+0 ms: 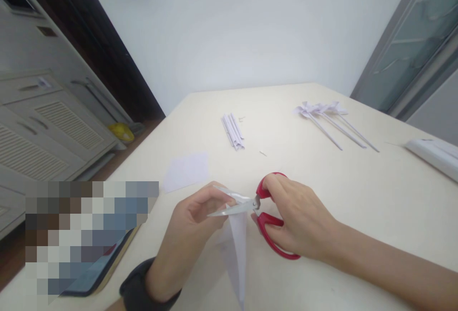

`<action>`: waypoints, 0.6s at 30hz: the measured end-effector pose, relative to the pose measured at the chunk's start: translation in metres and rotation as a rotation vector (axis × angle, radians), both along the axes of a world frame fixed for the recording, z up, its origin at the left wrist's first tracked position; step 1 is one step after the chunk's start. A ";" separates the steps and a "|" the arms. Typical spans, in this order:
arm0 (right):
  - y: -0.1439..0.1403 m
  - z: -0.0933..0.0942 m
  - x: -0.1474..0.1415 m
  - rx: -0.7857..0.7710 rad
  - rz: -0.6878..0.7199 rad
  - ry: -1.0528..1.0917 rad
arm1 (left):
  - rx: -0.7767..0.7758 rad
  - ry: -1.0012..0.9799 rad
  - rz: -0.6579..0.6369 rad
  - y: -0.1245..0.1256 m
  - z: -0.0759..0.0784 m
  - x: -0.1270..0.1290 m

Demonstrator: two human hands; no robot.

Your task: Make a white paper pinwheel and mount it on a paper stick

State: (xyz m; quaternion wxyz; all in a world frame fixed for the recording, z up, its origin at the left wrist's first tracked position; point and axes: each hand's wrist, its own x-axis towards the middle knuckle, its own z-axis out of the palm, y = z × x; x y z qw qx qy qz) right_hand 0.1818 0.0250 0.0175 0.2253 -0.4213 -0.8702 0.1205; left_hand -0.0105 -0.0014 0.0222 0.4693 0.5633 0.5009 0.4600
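Observation:
My right hand [300,213] grips the red handles of a pair of scissors [246,205], its blades spread apart and pointing left. Between the blades is the upper part of a folded sheet of white paper [239,249], which hangs down toward me. Close beside the blades, my left hand [202,213] pinches the paper near its top; part of the fingers is hidden behind the scissors. A black band circles the left wrist.
A flat white paper piece [188,170] lies left of my hands. Beyond are rolled paper tubes [232,131], small thin bits [263,153] and paper pinwheels [318,109] on sticks. A tablet-like device [103,273] sits at left, a white package [434,156] at right.

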 end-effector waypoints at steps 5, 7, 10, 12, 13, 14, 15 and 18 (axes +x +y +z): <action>-0.002 -0.002 0.000 -0.012 0.005 0.001 | 0.004 -0.035 -0.027 -0.001 0.000 0.000; -0.002 -0.002 0.000 -0.016 0.003 0.003 | 0.016 -0.030 -0.026 -0.001 0.000 0.001; -0.002 -0.002 -0.001 -0.024 -0.003 -0.001 | 0.023 -0.025 -0.012 -0.002 0.000 0.002; -0.003 -0.001 -0.001 -0.027 -0.002 -0.007 | 0.019 -0.029 -0.014 -0.001 0.000 0.002; -0.003 -0.001 -0.001 -0.027 0.000 -0.009 | 0.016 -0.031 -0.018 -0.001 0.000 0.002; -0.003 -0.002 -0.002 -0.026 0.002 -0.010 | 0.015 -0.033 -0.024 -0.001 0.000 0.002; -0.003 -0.002 -0.002 -0.026 0.003 -0.012 | 0.015 -0.035 -0.026 -0.001 0.000 0.002; -0.004 -0.002 -0.002 -0.024 -0.003 -0.013 | 0.022 -0.030 -0.024 -0.001 0.000 0.001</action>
